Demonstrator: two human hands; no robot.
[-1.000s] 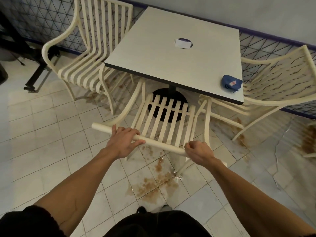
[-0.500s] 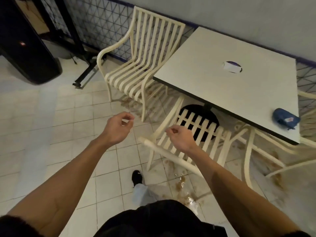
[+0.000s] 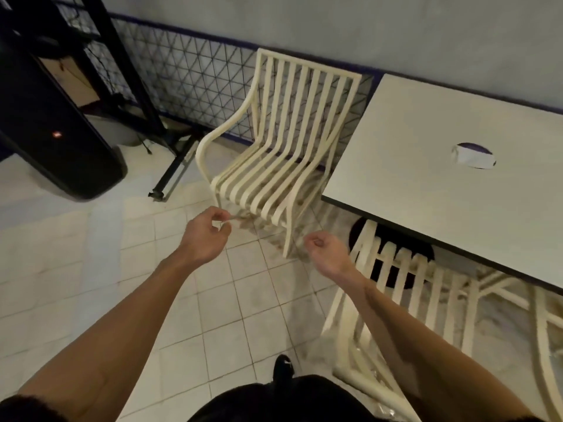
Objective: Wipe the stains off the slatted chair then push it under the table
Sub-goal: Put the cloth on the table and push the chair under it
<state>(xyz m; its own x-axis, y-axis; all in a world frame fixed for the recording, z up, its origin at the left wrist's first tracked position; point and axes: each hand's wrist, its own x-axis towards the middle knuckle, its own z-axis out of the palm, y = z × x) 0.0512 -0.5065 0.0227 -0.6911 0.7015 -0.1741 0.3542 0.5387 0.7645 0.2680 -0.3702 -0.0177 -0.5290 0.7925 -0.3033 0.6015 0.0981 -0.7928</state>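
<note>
A cream slatted chair (image 3: 408,287) stands tucked under the near edge of the white square table (image 3: 426,190), its back rail towards me at the lower right. A second cream slatted chair (image 3: 283,166) stands left of the table, facing out from the mesh fence. My left hand (image 3: 207,236) hovers in front of that second chair's seat, fingers loosely curled, holding nothing. My right hand (image 3: 327,254) hangs beside the chair's front leg, also loosely curled and touching nothing.
A black speaker (image 3: 58,141) and a black stand (image 3: 170,175) fill the far left. A mesh fence (image 3: 189,74) runs along the wall. The table has a round hole (image 3: 473,155) in its middle. My shoe (image 3: 283,368) is on the tiled floor.
Both hands have let go of the tucked chair's back rail and lifted away. The view has swung left, so the second chair is now in the middle.
</note>
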